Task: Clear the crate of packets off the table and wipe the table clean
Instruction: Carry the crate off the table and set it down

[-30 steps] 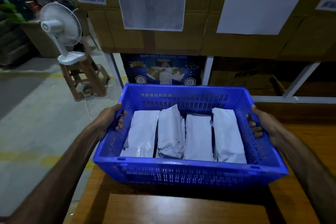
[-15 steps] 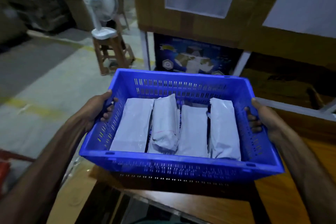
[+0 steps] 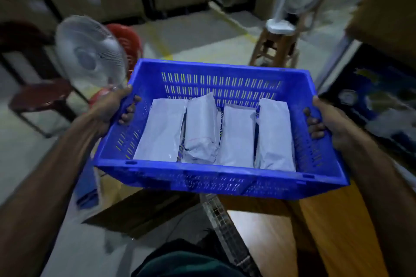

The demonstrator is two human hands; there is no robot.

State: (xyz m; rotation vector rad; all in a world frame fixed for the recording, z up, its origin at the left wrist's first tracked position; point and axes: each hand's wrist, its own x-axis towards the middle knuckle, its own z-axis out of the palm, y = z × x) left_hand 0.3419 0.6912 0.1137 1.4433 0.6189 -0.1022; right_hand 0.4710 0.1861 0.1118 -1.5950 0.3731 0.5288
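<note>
A single wide-angle view is being taken from the person's head, directed forward and steeply downward. The blue perforated plastic crate (image 3: 216,137) is being framed close, at centre, with both forearms entering from the lower corners. The orange-brown wooden table (image 3: 326,231) is being caught at lower right; the grey concrete floor (image 3: 202,36) is being seen beyond.

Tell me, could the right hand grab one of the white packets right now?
Probably not: the right hand grips the blue crate by its end, as does the left hand. The packets lie uncovered.
</note>
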